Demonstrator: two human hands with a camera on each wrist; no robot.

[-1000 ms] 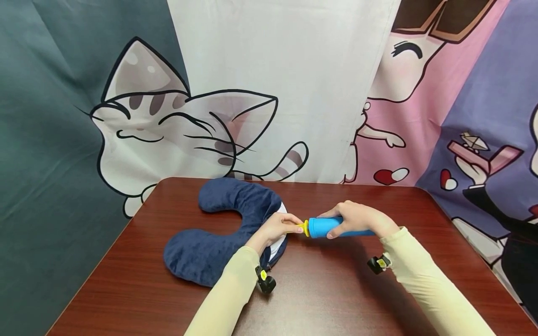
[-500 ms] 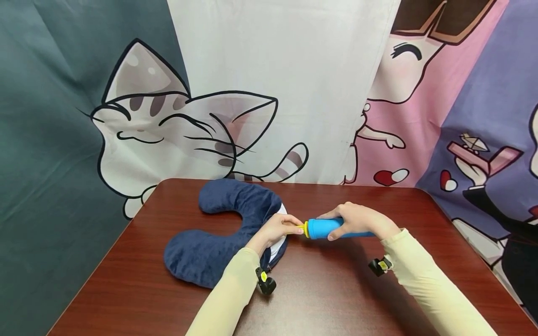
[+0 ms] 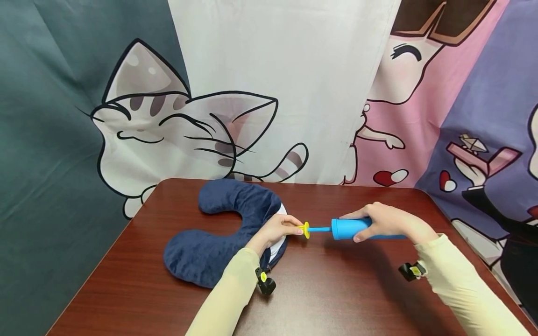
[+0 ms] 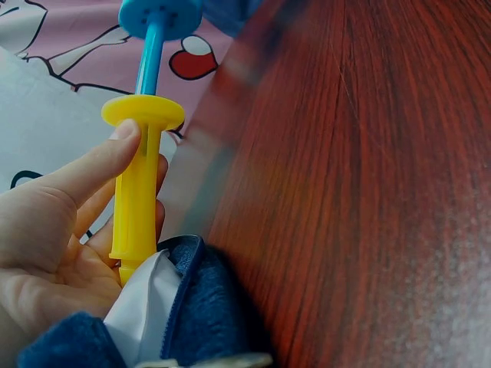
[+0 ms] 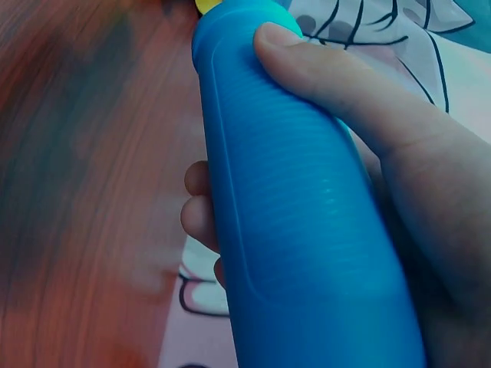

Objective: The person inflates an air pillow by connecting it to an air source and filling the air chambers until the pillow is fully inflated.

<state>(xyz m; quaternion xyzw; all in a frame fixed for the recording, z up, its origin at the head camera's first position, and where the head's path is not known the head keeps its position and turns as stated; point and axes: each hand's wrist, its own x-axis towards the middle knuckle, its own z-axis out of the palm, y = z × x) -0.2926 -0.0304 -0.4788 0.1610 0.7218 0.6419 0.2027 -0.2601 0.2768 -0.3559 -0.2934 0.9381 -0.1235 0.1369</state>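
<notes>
A blue hand pump [image 3: 345, 229] stretches sideways above the table, with its blue rod [image 3: 320, 229] drawn partly out of the barrel. My right hand [image 3: 387, 221] grips the barrel, thumb along the top and fingertips showing past the far side in the right wrist view. At the other end, my left hand [image 3: 273, 227] holds the yellow nozzle piece [image 4: 136, 207], thumb right under its round flange. The nozzle's lower end meets a white inner bladder [image 4: 142, 303] at the unzipped opening of a navy U-shaped neck pillow [image 3: 193, 256]. The exact joint is hidden by hand and fabric.
The pillow lies on a reddish-brown wooden table [image 3: 319, 298], its open side to the left. Behind the table hangs a cartoon-printed curtain [image 3: 286, 60]. A small black camera [image 3: 265, 283] sits on the left wrist, another [image 3: 412, 270] on the right.
The right hand has moved right with the pump barrel, pulling it away from the yellow piece and exposing the blue rod. The left hand and pillow have stayed put.
</notes>
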